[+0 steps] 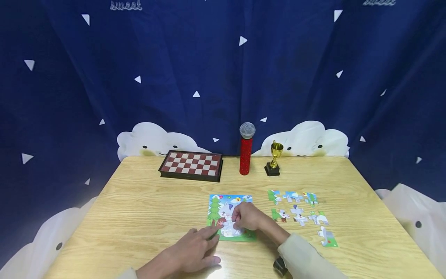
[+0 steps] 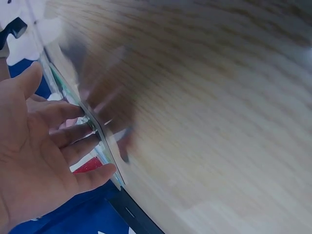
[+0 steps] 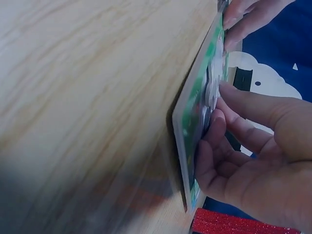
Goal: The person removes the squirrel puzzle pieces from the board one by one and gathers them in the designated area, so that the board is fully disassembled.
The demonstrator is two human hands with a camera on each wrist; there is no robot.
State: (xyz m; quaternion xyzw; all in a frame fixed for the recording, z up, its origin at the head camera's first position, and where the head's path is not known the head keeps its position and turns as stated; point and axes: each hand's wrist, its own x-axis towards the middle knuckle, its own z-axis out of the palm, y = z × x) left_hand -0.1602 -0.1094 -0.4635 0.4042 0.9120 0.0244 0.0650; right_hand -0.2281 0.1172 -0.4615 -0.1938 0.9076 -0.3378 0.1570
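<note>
A picture puzzle board (image 1: 214, 209) with a green tree and a white cartoon animal lies flat on the table. My right hand (image 1: 249, 217) is over its right half, thumb and forefinger pinching a pale puzzle piece (image 3: 213, 90) at the board's surface. From above, the right hand's fingers hide part of the picture. At the board's lower left corner, my left hand (image 1: 195, 248) rests with its fingers spread and fairly straight, fingertips touching the board. In the left wrist view the left palm (image 2: 34, 151) shows nothing held.
Several loose puzzle pieces (image 1: 297, 214) lie in rows right of the board. Behind stand a checkered board box (image 1: 191, 164), a red microphone (image 1: 246, 155) and a small gold trophy cup (image 1: 276, 150). A dark blue curtain (image 1: 216, 58) hangs behind the wooden table (image 1: 146, 209).
</note>
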